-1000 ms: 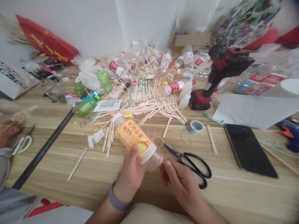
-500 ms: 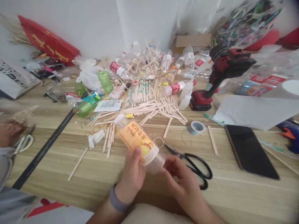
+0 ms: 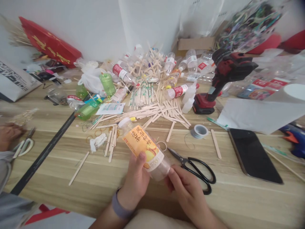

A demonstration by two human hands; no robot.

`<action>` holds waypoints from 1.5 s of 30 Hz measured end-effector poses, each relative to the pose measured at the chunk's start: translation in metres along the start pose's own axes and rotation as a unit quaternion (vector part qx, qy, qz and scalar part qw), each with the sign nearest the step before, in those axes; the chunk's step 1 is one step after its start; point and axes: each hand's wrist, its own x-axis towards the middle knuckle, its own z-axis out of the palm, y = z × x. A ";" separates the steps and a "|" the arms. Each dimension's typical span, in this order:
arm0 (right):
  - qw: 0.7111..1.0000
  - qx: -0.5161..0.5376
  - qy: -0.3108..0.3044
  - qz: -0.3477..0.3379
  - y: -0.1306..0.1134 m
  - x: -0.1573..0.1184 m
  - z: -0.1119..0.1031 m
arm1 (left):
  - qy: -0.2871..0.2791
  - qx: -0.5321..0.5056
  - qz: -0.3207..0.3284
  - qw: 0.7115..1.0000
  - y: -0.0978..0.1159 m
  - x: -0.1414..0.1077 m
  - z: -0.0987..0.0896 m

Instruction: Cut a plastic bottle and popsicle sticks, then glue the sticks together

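A clear plastic bottle with an orange and yellow label and a white cap is tilted, cap end up and to the left. My left hand is wrapped round its middle, thumb on the label. At the bottle's base, the fingers of my right hand are pressed together and touch its lower edge; whether they pinch anything small is hidden. Black-handled scissors lie on the table just beyond my right hand, beside a roll of tape.
Wooden sticks and plastic bottles are heaped at the back. A red and black power drill stands at the right, behind a phone. Another person's hand rests near white-handled scissors at the left.
My right hand's fingers have closed together at the bottle's base, where they were more spread and curled before. The bottle has shifted slightly right and down in my left hand.
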 end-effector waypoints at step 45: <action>0.975 0.161 -0.059 0.143 0.002 -0.004 0.004 | 0.016 0.006 0.017 1.000 -0.001 0.000 -0.005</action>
